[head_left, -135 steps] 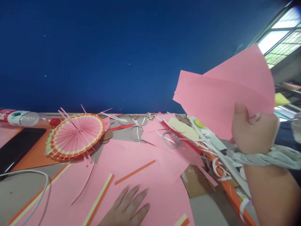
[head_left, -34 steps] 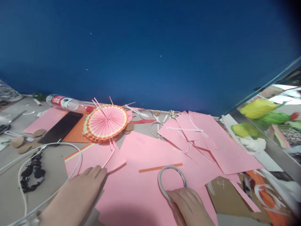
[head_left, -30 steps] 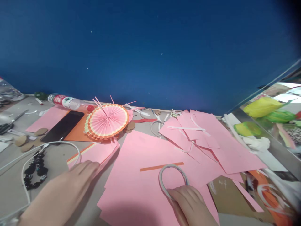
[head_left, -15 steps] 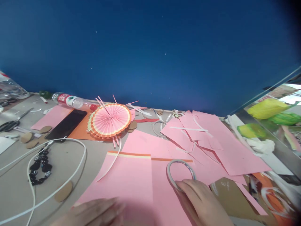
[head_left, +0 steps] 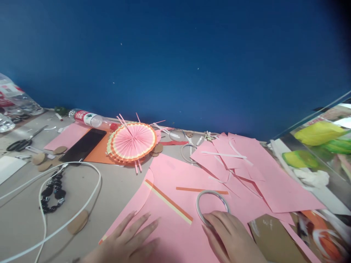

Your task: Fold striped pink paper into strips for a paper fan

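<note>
My left hand [head_left: 128, 241] lies flat on a large pink paper sheet [head_left: 175, 208] at the bottom, its fingers spread. My right hand [head_left: 230, 237] rests on the same sheet, fingertips on the near rim of a thin roll of tape [head_left: 211, 206]. The fingers curve loosely; whether they grip the roll I cannot make out. An orange-and-cream strip [head_left: 168, 201] crosses the sheet between my hands, and a thin orange strip [head_left: 201, 190] lies just beyond the roll.
A pleated pink paper fan [head_left: 134, 141] sits near the blue wall. Left of it are a phone [head_left: 83, 145], a bottle [head_left: 91, 119], scissors [head_left: 22, 142], a white cable [head_left: 68, 201] and black beads [head_left: 52, 190]. More pink sheets [head_left: 246, 168] pile up at right, beside brown cardboard [head_left: 274, 237].
My right hand put down the pink sheets it held up and came to the tape roll. My left hand slid a striped pink sheet from the left onto the large sheet, then flattened on it.
</note>
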A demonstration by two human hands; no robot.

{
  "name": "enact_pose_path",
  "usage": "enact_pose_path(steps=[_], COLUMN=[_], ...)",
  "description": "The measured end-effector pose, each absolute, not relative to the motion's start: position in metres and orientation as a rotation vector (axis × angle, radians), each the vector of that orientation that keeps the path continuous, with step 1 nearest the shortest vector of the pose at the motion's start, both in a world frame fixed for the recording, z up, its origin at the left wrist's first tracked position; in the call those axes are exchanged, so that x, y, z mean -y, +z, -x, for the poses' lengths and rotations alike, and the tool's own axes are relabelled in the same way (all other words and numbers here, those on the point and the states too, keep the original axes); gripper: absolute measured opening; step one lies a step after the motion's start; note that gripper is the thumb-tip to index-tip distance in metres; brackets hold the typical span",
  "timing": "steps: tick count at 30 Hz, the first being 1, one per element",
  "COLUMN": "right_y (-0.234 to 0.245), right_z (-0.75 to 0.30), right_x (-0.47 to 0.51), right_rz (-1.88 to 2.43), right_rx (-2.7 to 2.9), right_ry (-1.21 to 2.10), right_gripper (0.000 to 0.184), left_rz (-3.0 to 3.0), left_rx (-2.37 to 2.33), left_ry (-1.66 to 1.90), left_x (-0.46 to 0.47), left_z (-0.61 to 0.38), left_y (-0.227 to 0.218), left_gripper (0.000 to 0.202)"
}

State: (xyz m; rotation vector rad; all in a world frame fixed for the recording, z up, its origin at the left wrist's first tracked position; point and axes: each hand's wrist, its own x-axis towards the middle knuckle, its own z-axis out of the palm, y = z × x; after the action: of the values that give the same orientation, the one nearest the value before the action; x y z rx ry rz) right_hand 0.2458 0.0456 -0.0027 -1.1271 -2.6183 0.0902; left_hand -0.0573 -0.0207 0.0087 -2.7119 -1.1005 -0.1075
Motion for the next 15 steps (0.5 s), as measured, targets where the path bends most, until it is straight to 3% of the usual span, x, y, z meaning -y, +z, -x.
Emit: enact_pose_path(steps=[2,6,10,15], right_y=[-0.002,-0.002,-0.006,-0.004], right_z=[-0.246,-0.244,-0.244,-0.247], right_x=[-0.046,-0.047,-0.048,-0.045], right_rz=[1.112,1.142,1.181,1.182], right_rx=[2.613,2.582,2.570,2.475], right_ry=[0.089,0.152,0.200,0.167], right_gripper=[0.020,0.017,0.015,0.023], left_rz=[2.695,2.658,2.525,2.742], left_rx=[1.213,1.606,2.047,2.200], left_ry=[-0.135,-0.346,-0.204,-0.406], left_x=[0.023,0.019,0.001,-0.011], left_z=[0.056,0.066,0.076,0.068], left_y=[0.006,0.009,0.015,0.025], left_gripper=[0.047,0.025,0.008,0.018])
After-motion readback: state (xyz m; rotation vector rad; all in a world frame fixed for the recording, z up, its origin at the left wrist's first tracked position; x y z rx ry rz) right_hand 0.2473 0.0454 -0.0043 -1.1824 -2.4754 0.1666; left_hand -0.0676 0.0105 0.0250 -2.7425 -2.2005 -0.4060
